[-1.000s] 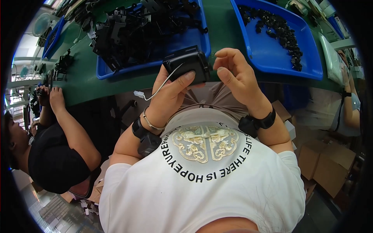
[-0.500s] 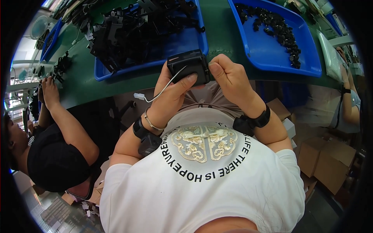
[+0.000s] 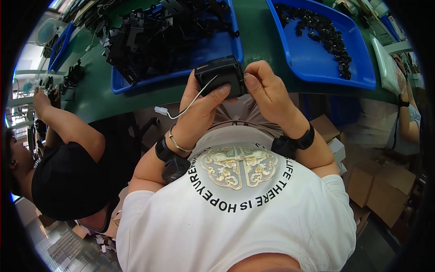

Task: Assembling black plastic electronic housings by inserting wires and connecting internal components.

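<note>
Right hand (image 3: 272, 94) now closed in to right edge of black box (image 3: 222, 69), pinched narrow, contents unclear. Left hand (image 3: 199, 103) grips box; work apparently two-handed now.

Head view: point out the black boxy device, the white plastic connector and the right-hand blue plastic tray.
Black boxy device (image 3: 230, 78): head view, on its near face.
White plastic connector (image 3: 161, 110): head view, on its housing.
Right-hand blue plastic tray (image 3: 308, 61): head view, on its bare floor.
</note>
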